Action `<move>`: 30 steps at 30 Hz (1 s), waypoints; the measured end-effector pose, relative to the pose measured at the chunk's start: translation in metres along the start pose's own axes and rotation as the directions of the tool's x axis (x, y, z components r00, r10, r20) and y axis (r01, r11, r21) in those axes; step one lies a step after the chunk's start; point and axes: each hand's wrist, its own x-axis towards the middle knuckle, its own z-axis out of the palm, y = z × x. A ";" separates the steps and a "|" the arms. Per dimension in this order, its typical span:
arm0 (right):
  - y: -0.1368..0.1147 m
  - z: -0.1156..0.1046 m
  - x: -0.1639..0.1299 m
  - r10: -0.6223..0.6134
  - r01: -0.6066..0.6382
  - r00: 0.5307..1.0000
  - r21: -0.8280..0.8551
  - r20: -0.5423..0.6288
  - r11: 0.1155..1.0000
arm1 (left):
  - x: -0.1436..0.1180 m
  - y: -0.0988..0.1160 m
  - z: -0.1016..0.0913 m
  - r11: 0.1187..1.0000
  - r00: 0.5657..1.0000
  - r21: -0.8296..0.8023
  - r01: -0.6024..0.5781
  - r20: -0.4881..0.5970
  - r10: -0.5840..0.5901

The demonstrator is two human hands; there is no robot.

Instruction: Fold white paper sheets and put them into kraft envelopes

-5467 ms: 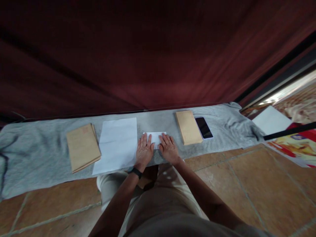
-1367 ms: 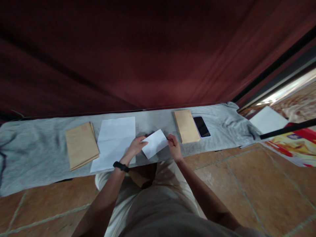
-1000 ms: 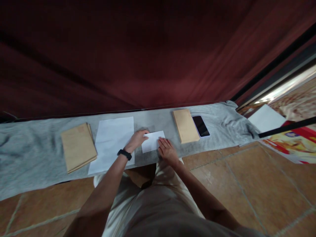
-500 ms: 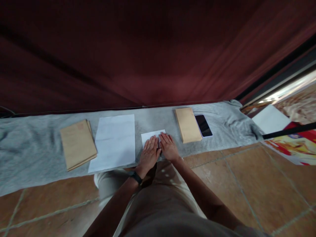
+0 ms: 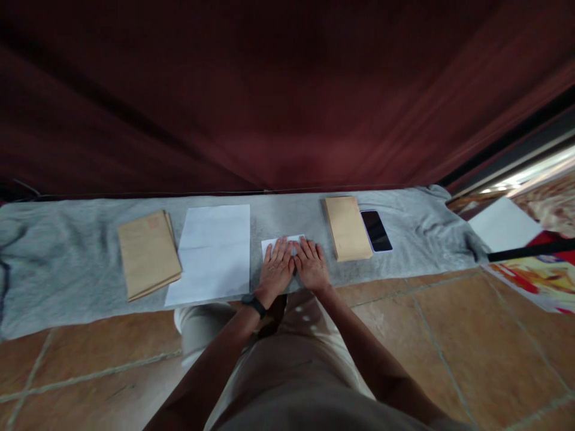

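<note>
A small white piece of paper [image 5: 269,243], apparently folded, lies on the grey cloth in front of me, mostly covered by my hands. My left hand [image 5: 276,267] rests flat on it with fingers stretched out. Beside it my right hand [image 5: 311,264] lies flat too, its fingertips on the paper's right part; the two hands nearly touch. To the left are large white sheets [image 5: 214,251]. A stack of brown envelopes [image 5: 348,228] sits to the right of my right hand.
Further left, more brown envelopes [image 5: 150,254] overlap the white sheets' edge. A dark-screened phone [image 5: 376,231] lies beside the right stack. The grey cloth [image 5: 426,230] covers a narrow surface against a dark red curtain [image 5: 287,120]. A colourful printed sheet [image 5: 539,276] is at far right.
Both hands stay on the small paper; the left has slid slightly up over it and the right has shifted a little outward. The whole view has moved slightly.
</note>
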 end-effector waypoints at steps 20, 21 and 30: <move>0.002 0.003 -0.002 -0.010 0.010 1.000 0.003 -0.017 1.000 | -0.036 -0.017 -0.007 0.993 0.988 -0.023 0.115 -0.103 -0.117; 0.002 0.004 -0.002 -0.012 0.012 1.000 0.002 -0.018 1.000 | -0.037 -0.017 -0.009 0.994 0.989 -0.018 0.104 -0.103 -0.105; 0.003 0.004 -0.002 -0.016 0.016 1.000 -0.015 -0.014 1.000 | -0.046 -0.016 -0.012 0.981 0.981 -0.031 -0.193 -0.015 0.193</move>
